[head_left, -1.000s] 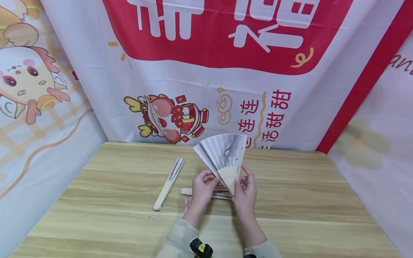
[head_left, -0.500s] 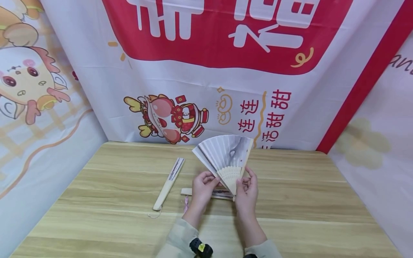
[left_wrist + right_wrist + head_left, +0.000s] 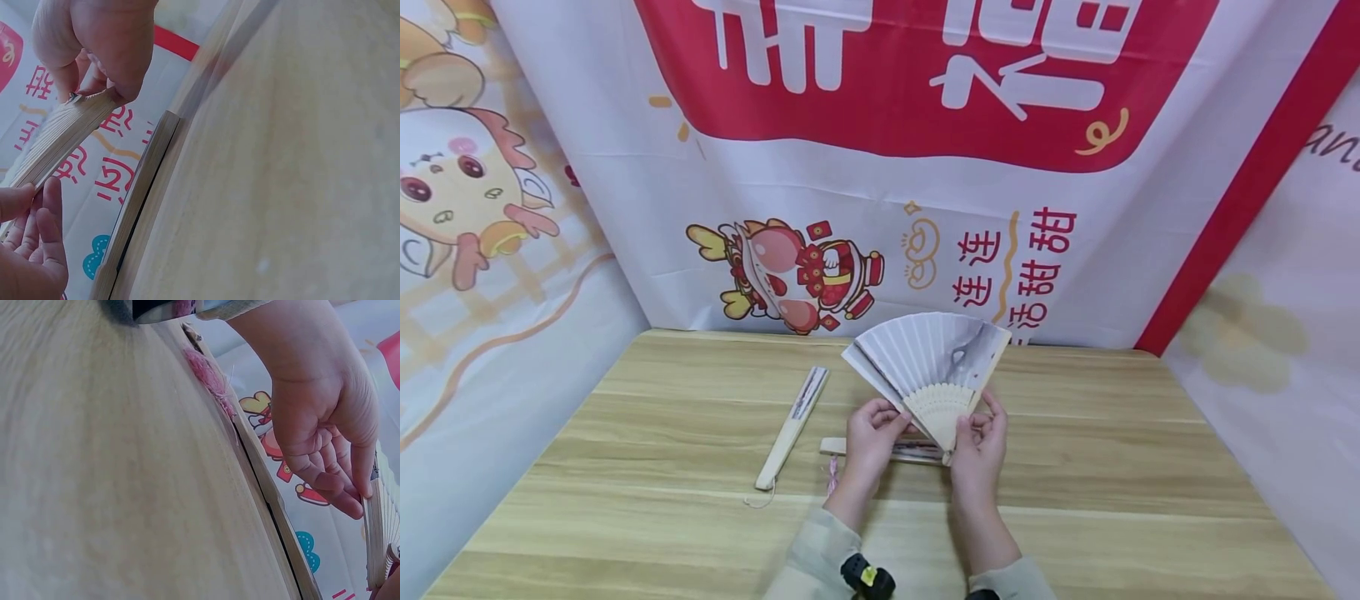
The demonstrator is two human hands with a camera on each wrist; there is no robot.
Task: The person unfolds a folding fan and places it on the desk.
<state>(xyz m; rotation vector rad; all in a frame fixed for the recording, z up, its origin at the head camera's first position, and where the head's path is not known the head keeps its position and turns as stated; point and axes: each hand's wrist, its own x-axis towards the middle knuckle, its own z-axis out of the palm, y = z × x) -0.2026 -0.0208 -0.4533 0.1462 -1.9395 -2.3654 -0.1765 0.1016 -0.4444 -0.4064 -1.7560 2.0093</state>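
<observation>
A folding fan (image 3: 910, 358) with pale wooden ribs and grey-white printed paper is spread partway above the table. My left hand (image 3: 871, 433) pinches its left outer rib between thumb and fingers, as the right wrist view shows from the side, with the ribs (image 3: 376, 537) stacked edge-on. My right hand (image 3: 979, 454) grips the right outer rib near the pivot. In the left wrist view that right hand (image 3: 103, 44) holds the narrow end. Beneath the hands lies a folded fan (image 3: 917, 451), partly hidden by the left hand, with a pink tassel (image 3: 832, 475).
Another folded fan (image 3: 792, 427) with a thin cord lies slanted on the wooden table (image 3: 1075, 467), left of the hands. A printed cloth backdrop (image 3: 820, 183) hangs behind the table's far edge, with more printed cloth at both sides.
The fan has spread wider, its right outer rib swinging to the right. My right hand has shifted slightly right with it, while my left hand has stayed in place.
</observation>
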